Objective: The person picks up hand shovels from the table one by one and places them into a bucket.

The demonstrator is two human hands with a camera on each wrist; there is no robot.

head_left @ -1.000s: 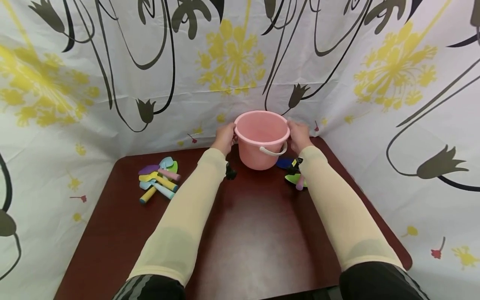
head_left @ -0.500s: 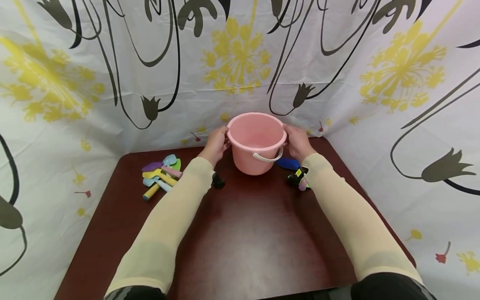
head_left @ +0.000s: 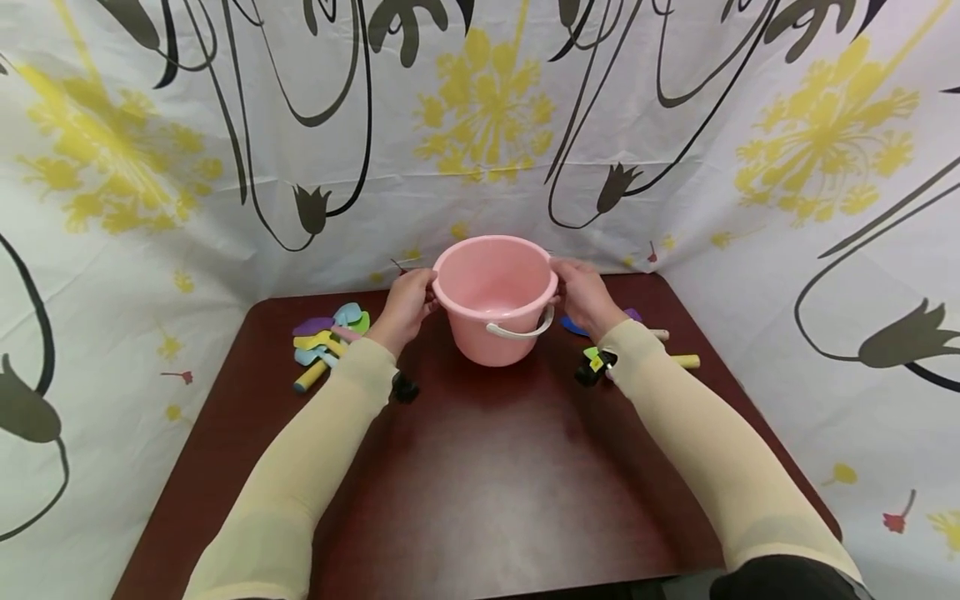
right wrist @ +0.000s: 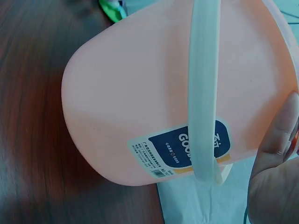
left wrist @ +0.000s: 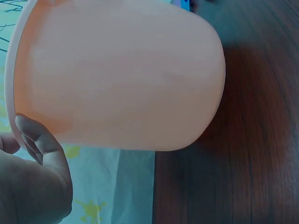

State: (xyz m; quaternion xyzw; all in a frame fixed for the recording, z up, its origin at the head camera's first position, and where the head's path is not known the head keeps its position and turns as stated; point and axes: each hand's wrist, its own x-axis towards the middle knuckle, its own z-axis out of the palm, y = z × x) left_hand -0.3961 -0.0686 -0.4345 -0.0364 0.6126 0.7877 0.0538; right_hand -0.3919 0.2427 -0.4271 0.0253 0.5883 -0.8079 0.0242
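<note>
A pink bucket (head_left: 487,343) is upright at the back middle of the table, its visible inside bare. My left hand (head_left: 407,310) grips its rim on the left, thumb and fingers curled at the edge, as the left wrist view also shows. On the opposite side my right hand (head_left: 587,298) holds the rim with curled fingers. The white handle (head_left: 517,333) hangs down along the bucket's front right. In the right wrist view, a blue and white label (right wrist: 173,149) shows behind the handle. Whether the bucket's base touches the table, I cannot tell.
Several toy shovels (head_left: 318,343) with coloured blades lie piled at the table's back left. More coloured tools, among them a blue blade (head_left: 574,326) and a yellow handle (head_left: 686,362), lie at the right, partly hidden by my right arm. A patterned cloth (head_left: 495,200) hangs behind the dark red table (head_left: 480,483).
Both hands have brought the bucket toward me and a little left. More of the tools at the right now show beside my right arm.
</note>
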